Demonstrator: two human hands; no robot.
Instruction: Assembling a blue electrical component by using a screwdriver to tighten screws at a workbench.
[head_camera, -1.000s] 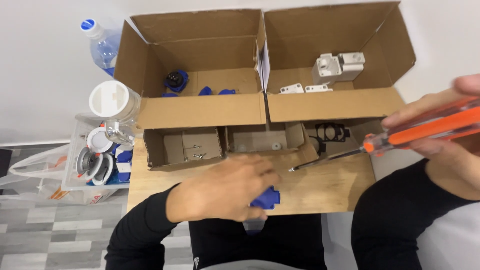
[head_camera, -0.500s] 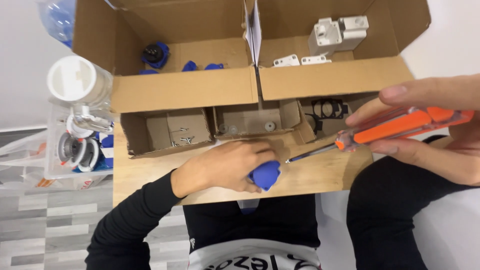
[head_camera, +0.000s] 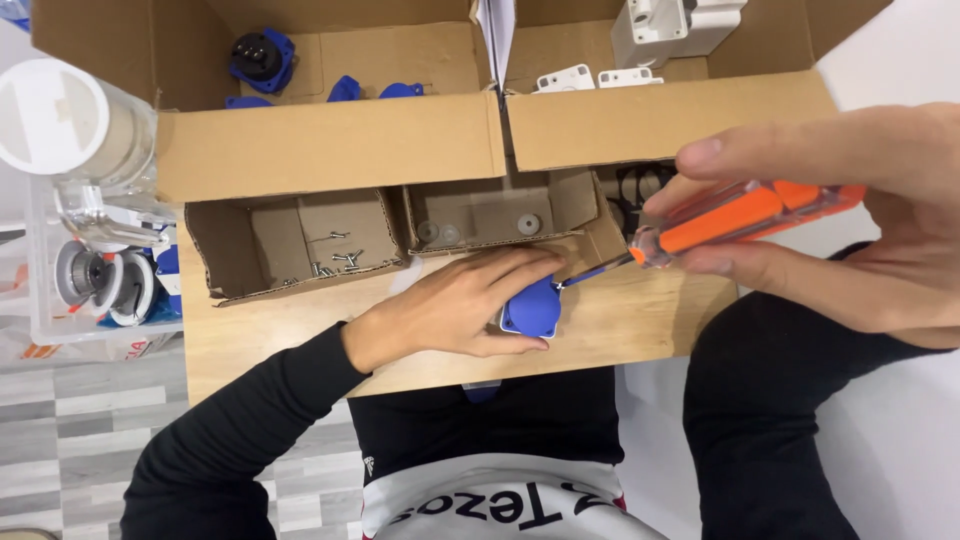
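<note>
My left hand (head_camera: 455, 305) presses down on a small blue plastic part (head_camera: 531, 307) lying on the wooden table (head_camera: 250, 340), fingers wrapped over it. My right hand (head_camera: 850, 210) grips an orange-handled screwdriver (head_camera: 715, 225), whose metal tip touches the top of the blue part. Both arms wear black sleeves.
Two big cardboard boxes stand at the back: the left box (head_camera: 330, 140) holds blue parts, the right box (head_camera: 660, 115) holds white parts. In front are small open cartons, one with screws (head_camera: 335, 262), one with washers (head_camera: 480, 225). A clear bin (head_camera: 90, 250) with tape rolls stands left.
The screwdriver tip has come in from the right and now meets the blue part. My left hand has shifted slightly over the part; the view has moved closer.
</note>
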